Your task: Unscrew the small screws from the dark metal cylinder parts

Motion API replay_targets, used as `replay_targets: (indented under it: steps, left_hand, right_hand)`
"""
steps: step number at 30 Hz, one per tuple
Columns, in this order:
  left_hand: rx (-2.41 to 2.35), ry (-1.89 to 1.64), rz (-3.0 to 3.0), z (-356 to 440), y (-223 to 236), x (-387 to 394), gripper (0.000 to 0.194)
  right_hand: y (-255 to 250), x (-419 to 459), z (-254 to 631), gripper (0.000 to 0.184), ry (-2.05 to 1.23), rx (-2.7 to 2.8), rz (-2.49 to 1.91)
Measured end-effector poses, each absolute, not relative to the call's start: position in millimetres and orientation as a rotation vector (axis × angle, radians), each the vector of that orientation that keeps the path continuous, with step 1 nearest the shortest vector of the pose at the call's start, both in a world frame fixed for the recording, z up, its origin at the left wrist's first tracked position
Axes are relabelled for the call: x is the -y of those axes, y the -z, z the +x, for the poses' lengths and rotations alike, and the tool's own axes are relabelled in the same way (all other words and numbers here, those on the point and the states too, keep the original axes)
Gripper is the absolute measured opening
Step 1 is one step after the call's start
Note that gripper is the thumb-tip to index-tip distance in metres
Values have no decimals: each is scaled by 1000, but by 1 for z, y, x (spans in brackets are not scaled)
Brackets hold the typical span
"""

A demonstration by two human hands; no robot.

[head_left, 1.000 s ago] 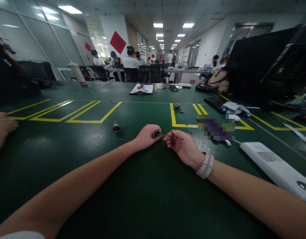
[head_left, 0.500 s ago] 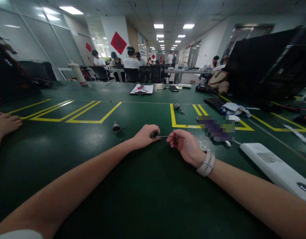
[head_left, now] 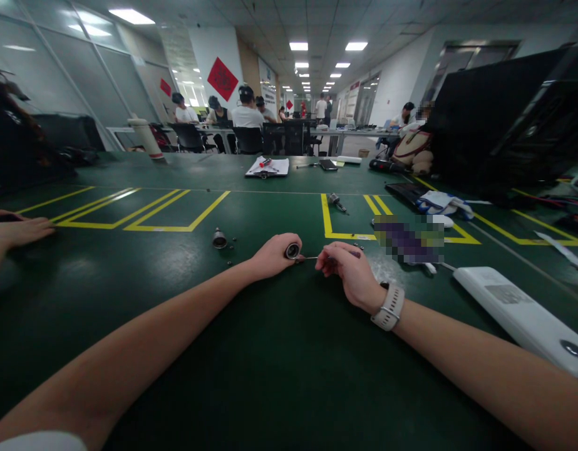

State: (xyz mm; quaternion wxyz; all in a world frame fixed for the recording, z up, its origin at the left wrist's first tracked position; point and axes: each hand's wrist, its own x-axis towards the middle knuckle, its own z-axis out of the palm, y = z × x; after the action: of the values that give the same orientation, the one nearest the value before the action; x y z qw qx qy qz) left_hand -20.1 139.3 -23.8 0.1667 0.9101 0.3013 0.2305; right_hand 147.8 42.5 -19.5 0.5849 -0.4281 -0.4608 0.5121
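Observation:
My left hand [head_left: 275, 255] is closed around a round metal part with a hollow, dark-ringed end [head_left: 292, 251] facing me. My right hand [head_left: 347, 272] pinches a thin screwdriver [head_left: 309, 258], its slim shaft pointing left and its dark handle end showing behind the fingers. The shaft's tip lies by my left fingertips, just below the ring; whether it touches the part I cannot tell. Left of my left hand stands a cone-shaped metal piece [head_left: 219, 238], with several tiny dark pieces [head_left: 231, 246] beside it.
Another metal part [head_left: 334, 202] lies beyond my hands inside yellow tape. At right are a blurred purple item [head_left: 406, 240], a white power bank [head_left: 518, 313], a glove [head_left: 446, 205] and a black case [head_left: 505, 125]. Another person's hand [head_left: 23, 232] rests at far left. A clipboard [head_left: 277, 167] lies farther back.
The hollow end in my left hand has turned a little more toward me. My right hand has rolled slightly, and the screwdriver's tip sits lower against the ring. The other person's hand moved right.

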Motion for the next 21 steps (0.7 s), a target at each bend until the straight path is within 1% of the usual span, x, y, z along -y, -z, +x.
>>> replay_targets:
  steps: [14,18,21]
  left_hand:
    - [-877,-654,2601,-19,23,-136,19]
    - [-870,-665,2595,-19,24,-136,21]
    - [-874,-668,2595,-19,23,-135,19]
  right_hand:
    - [26,-43,147,21,-1107,1076,-1001]
    - [26,-42,149,23,-993,1107,-975]
    - [23,-38,148,23,-930,1256,-958]
